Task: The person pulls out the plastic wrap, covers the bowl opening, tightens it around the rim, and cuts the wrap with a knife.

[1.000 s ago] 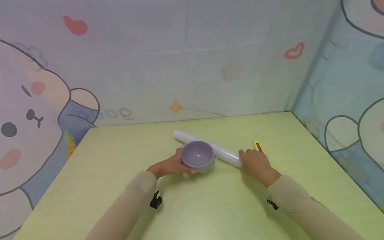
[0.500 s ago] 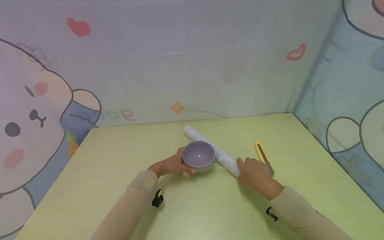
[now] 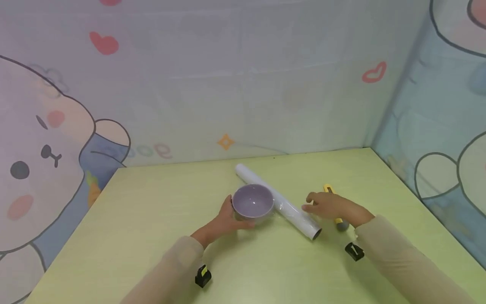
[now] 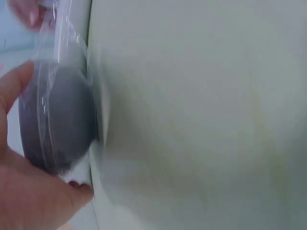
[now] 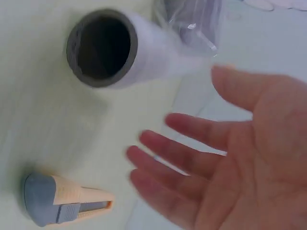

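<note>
A purple bowl (image 3: 253,202) with clear plastic film clinging to its outside sits near the middle of the table. My left hand (image 3: 225,219) grips its left side, thumb along the front; in the left wrist view the fingers and thumb curve round the bowl (image 4: 60,120). Behind and to the right lies a roll of plastic wrap (image 3: 294,215), its hollow core facing me, with film running to the bowl. My right hand (image 3: 334,207) hovers right of the roll, holding nothing, fingers spread in the right wrist view. Partly under that hand is a yellow utility knife (image 5: 69,199).
The pale green-yellow table (image 3: 159,190) ends at a printed cloth backdrop (image 3: 190,84) behind and on the right. Black clips (image 3: 203,276) hang at both wrists.
My right hand has let go of the roll's near end and moved up and to the right, over the knife. The roll has turned more towards me. The left hand keeps holding the bowl.
</note>
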Available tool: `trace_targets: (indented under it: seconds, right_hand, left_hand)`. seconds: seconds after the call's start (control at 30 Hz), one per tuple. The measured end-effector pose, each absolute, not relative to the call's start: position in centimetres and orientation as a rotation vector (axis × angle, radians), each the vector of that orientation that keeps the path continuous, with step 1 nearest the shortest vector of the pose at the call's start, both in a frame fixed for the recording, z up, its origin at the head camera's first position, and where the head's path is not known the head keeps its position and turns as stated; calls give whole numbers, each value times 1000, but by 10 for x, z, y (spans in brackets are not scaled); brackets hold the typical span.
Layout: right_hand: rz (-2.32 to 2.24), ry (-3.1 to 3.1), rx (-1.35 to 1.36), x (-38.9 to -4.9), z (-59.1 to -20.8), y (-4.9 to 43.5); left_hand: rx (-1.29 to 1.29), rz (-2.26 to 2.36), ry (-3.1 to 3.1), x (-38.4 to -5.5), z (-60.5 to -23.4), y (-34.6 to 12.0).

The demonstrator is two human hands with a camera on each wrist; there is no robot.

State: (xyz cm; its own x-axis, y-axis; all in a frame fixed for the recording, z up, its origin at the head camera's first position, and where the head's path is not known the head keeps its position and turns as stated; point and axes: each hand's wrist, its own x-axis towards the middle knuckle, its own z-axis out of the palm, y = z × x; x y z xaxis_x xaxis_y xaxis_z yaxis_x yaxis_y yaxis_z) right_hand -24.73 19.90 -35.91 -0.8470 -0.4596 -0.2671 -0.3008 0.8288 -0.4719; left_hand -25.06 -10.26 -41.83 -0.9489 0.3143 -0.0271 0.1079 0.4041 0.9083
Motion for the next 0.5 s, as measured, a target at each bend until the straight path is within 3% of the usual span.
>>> trace_targets:
  seconds: [0.3,0.5]
  right_hand:
    - [-816,2418,-463,-293,-375,167]
    - [-832,2379,-407,-302,-379,154]
  left_hand:
    - [73,1708,2618,-234,-429,-76]
    - [162,1707,2603,-233,-432,-78]
